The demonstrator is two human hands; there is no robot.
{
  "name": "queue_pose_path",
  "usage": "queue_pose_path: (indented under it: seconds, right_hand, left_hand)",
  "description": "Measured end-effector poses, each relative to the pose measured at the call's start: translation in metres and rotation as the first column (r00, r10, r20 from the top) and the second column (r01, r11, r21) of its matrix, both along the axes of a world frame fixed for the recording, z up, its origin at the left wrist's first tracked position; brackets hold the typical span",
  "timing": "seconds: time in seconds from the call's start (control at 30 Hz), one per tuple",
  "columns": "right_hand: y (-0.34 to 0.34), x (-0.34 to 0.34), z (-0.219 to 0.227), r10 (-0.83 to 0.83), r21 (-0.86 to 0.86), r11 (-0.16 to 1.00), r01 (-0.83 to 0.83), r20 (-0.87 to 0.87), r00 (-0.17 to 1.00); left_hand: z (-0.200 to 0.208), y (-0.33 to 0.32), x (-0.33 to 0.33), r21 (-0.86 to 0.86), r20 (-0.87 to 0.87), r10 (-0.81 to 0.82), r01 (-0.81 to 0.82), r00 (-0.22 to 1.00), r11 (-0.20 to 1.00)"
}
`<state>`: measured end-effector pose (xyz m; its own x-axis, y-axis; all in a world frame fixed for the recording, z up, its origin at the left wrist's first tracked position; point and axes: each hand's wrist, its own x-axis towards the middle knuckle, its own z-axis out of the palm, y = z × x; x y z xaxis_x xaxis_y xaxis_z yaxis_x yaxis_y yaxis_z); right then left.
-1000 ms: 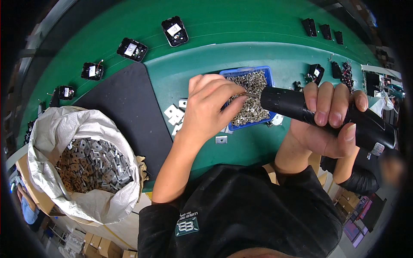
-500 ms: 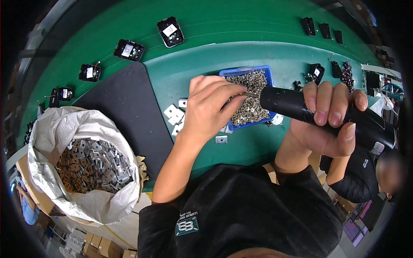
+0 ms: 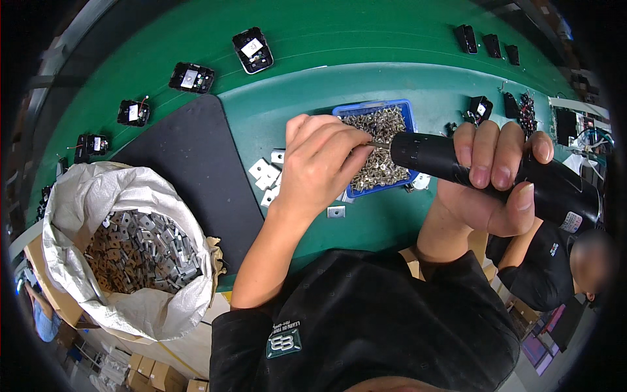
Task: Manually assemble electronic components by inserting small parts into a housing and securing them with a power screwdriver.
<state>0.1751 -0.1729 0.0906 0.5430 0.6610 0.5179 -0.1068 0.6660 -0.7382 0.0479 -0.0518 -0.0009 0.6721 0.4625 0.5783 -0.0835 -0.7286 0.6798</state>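
My right hand (image 3: 493, 173) is wrapped round a black electric screwdriver (image 3: 428, 157), held nearly level with its bit (image 3: 380, 144) pointing left. Thumb and fingers of my left hand (image 3: 320, 163) are pinched together at the end of that bit; whatever small thing sits between them is hidden. Under the bit and the left fingertips stands a blue tray (image 3: 410, 112) full of small silver screws (image 3: 382, 173). Partly covered by my left hand, several square metal plates (image 3: 263, 171) with holes lie beside it, and a single plate (image 3: 336, 212) lies nearer to me.
At the left a white woven sack (image 3: 65, 228) holds many metal plates (image 3: 147, 248), next to a black mat (image 3: 209, 170). Black device housings (image 3: 253, 51) sit on the green belt (image 3: 366, 39) beyond. Another person (image 3: 535, 268) is close by at the right.
The black housings on the belt have shifted slightly left. The screwdriver and my right hand have moved a little to the left, while my left hand stays pinched at the bit.
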Motion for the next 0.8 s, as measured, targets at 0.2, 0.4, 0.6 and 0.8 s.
queue_pose_path:
  seconds: [0.2,0.4,0.6,0.8]
  right_hand:
    - [0.001,0.002,-0.009,-0.029,0.042,0.999,0.029,-0.003,1.0]
    - [0.004,0.0,-0.013,-0.044,0.025,0.999,0.045,-0.014,0.999]
    - [0.001,0.001,-0.014,-0.068,0.018,0.998,0.068,-0.028,0.997]
    - [-0.002,0.004,-0.012,-0.071,0.064,0.995,0.071,0.005,0.997]
  left_hand:
    - [0.005,-0.004,0.003,-0.037,-0.051,-0.005,0.004,0.999,0.999]
    - [0.01,-0.008,0.004,-0.171,-0.054,-0.103,0.093,0.993,0.981]
    - [0.02,0.003,-0.02,-0.132,-0.094,-0.042,0.03,0.995,0.991]
    - [0.021,0.037,-0.069,0.03,-0.419,0.128,-0.127,0.899,0.991]
